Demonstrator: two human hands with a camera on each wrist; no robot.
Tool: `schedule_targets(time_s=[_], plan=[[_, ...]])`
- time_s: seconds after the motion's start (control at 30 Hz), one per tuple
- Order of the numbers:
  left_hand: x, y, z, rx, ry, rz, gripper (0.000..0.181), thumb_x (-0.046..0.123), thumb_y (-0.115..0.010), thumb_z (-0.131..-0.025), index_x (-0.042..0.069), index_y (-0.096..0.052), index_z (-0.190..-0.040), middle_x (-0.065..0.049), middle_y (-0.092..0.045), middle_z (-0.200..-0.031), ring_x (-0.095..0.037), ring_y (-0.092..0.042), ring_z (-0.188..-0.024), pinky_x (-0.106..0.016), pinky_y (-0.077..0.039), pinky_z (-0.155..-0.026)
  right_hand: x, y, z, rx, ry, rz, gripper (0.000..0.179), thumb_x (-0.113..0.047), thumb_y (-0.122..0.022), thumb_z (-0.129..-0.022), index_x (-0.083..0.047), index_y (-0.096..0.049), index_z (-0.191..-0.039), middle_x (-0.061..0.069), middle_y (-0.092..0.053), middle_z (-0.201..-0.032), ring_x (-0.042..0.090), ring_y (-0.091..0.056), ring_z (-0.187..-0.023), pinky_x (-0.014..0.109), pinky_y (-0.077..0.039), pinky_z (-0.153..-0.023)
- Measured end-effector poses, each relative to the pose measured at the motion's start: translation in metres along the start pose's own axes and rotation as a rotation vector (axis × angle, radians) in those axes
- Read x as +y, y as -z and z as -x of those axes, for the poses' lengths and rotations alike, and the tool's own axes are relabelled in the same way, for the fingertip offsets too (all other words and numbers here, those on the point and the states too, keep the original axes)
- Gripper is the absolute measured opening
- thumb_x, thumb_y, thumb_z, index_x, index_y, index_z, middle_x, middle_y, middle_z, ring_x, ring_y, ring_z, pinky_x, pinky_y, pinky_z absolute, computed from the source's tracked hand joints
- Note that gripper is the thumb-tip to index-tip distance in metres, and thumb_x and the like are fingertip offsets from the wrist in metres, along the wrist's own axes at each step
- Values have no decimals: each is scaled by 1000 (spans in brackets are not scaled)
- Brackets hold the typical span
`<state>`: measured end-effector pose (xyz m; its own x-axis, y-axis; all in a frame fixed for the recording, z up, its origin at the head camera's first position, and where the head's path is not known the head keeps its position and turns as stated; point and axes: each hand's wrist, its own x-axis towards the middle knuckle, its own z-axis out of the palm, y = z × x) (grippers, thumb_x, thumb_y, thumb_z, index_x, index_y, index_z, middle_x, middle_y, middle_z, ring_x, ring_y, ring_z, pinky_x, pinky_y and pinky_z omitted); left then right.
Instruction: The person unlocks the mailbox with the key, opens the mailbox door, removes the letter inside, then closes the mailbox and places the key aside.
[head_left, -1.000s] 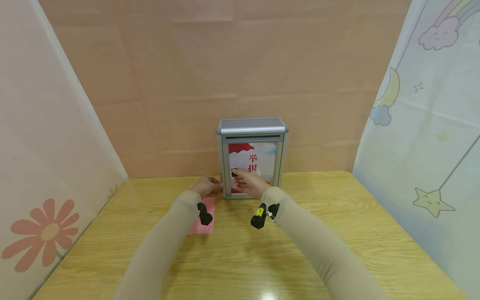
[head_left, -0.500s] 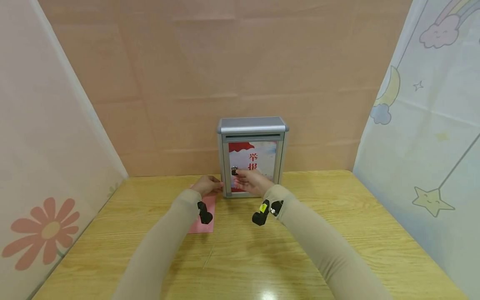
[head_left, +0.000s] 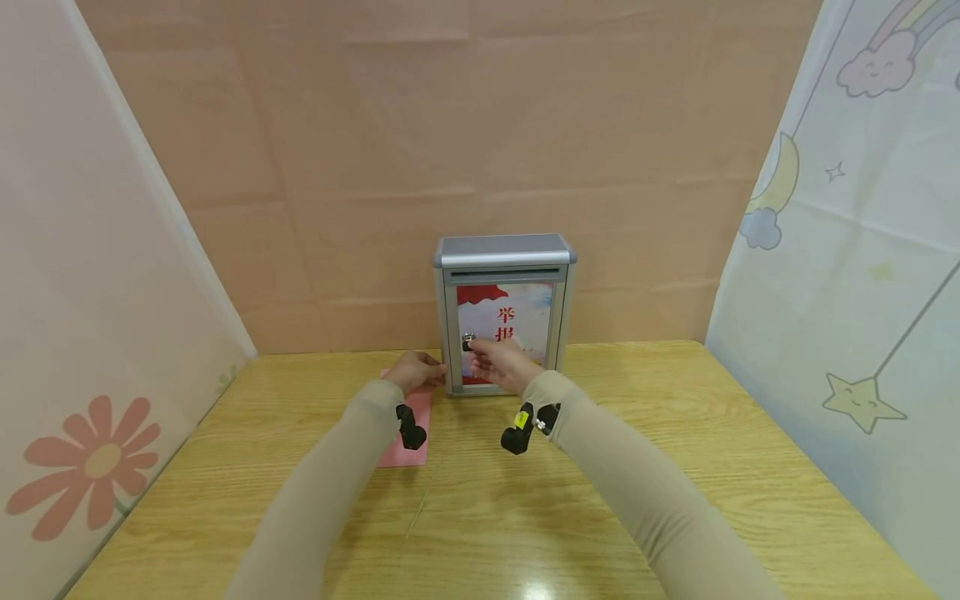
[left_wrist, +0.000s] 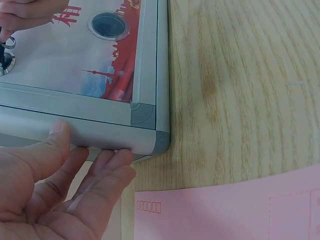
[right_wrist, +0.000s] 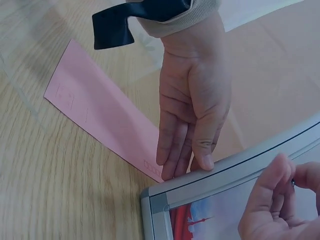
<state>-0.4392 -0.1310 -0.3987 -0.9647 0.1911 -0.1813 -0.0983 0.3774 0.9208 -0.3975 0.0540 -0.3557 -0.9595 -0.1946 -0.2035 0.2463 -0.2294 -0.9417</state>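
A grey metal mailbox (head_left: 504, 250) with a slot near its top and a red-and-white poster on its front door stands upright at the back of the table. With thumb and index finger, my right hand (head_left: 504, 365) pinches a black-headed key (head_left: 467, 344) at the silver lock (left_wrist: 7, 64) on the door's left side. Its other fingers are curled. How deep the key sits cannot be told. My left hand (head_left: 412, 371) touches the mailbox's left side, the thumb on the side frame and the fairly straight fingers against it further back, as the left wrist view shows.
A pink envelope (head_left: 422, 408) lies flat on the wooden table (head_left: 637, 467), partly under my left hand and wrist. Behind the mailbox rises a peach-coloured sheet (head_left: 360, 275). Printed panels stand at the left (head_left: 135, 250) and right (head_left: 832, 267).
My right hand has shifted slightly right and then back, turning a little at the wrist, still at the lock. The left hand and the mailbox have stayed in place.
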Motion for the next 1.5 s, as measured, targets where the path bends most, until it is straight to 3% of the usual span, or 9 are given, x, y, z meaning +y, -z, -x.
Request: schedule_targets(time_s=[0.33,0.73,1.1,1.5], plan=[[2,-2,2,22,7,-13,38,16,-62,-96,-9,-54,-124,-24,-66,-114,-35,-65,-108,-44,-52,-96,2,-1,2,13,-9,-39,13,-13,-49,-102,-2,-55,-103,2,-57,-77,8,-54,-64,17,-49,-58],[-1,-3,0,29,1,-1,37,14,-62,-96,-10,-54,-123,-24,-67,-112,-34,-66,-105,-45,-52,-95,2,-2,1,31,-5,14,11,-11,-52,-99,-1,-55,-97,2,-54,-73,7,-51,-60,17,-48,-56],[-2,-2,-3,29,-3,2,35,14,-62,-96,-10,-56,-121,-23,-68,-109,-33,-67,-103,-44,-53,-94,1,0,2,-7,-23,-2,16,-12,-47,-102,-1,-55,-112,2,-56,-78,6,-53,-62,15,-49,-57],[0,-2,-1,29,0,0,34,14,-61,-96,-9,-56,-120,-22,-68,-108,-31,-67,-100,-45,-52,-95,-1,1,8,-32,-42,50,12,-12,-50,-101,-2,-57,-105,3,-57,-80,7,-54,-61,15,-49,-56]])
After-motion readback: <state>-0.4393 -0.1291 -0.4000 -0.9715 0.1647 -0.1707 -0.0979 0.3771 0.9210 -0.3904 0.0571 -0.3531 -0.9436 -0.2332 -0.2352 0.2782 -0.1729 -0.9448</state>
